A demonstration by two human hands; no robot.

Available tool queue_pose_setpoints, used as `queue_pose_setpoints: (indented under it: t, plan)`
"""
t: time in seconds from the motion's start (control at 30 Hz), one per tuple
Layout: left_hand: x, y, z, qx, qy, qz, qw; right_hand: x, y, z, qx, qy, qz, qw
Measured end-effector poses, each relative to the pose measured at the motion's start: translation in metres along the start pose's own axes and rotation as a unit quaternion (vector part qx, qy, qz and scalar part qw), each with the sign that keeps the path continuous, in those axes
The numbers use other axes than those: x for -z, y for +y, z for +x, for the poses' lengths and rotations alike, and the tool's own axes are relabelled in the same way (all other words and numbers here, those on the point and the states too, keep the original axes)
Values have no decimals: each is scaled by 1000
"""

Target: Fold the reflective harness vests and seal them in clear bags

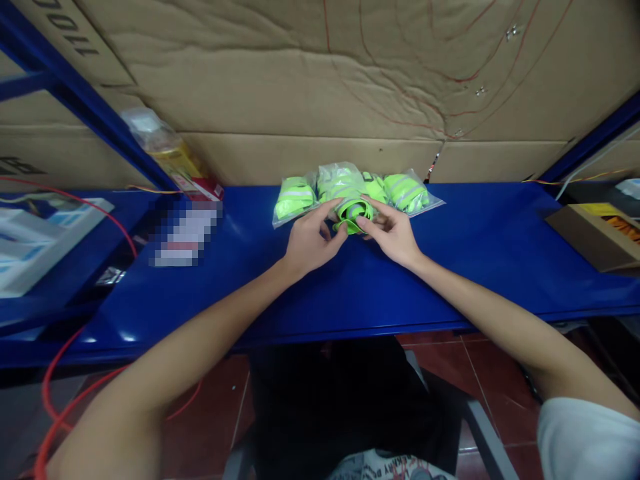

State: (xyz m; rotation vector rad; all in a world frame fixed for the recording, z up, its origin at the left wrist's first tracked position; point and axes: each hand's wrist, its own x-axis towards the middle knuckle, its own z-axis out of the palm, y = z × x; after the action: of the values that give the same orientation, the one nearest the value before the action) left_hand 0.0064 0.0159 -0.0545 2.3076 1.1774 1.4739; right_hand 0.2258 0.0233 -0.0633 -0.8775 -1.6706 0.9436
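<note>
A rolled neon-green strip (354, 215) with a grey band is held between both hands above the blue table. My left hand (314, 239) grips its left side, fingers curved round it. My right hand (394, 235) closes on its right side, the thumb at the front of the roll. Just behind lie clear plastic bags with folded neon-green material: one bag (295, 198) at the left, another (341, 179) in the middle, and one (407, 192) at the right.
On the blue table (240, 287), a bottle (167, 148) stands at the back left near a red box (207, 189). A white tray (55, 243) is at the far left, an open cardboard box (595, 233) at the right. Cardboard (280, 87) rises behind.
</note>
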Motion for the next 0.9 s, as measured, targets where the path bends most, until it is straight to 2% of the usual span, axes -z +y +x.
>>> queue_pose_setpoints:
  t: [0.1, 0.27, 0.47, 0.63, 0.73, 0.9]
  plan:
    - [2, -1, 2, 18, 9, 4, 1000, 2, -4, -2, -1, 22, -30, 999]
    - [2, -6, 4, 38, 9, -30, 999, 9, -9, -4, 54, 1, -157, 986]
    - [0, -4, 2, 13, 8, -55, 998, 22, -7, -1, 154, 81, -342, 924]
    - [-5, -12, 0, -13, 1, -68, 998, 27, -1, 0, 214, 46, -318, 922]
    - [-6, -15, 0, 16, 17, -87, 996, 24, 0, -1, 221, 27, -310, 924]
    - [-4, -14, 2, 49, 11, -112, 992, 22, -4, -2, 219, 4, -318, 922]
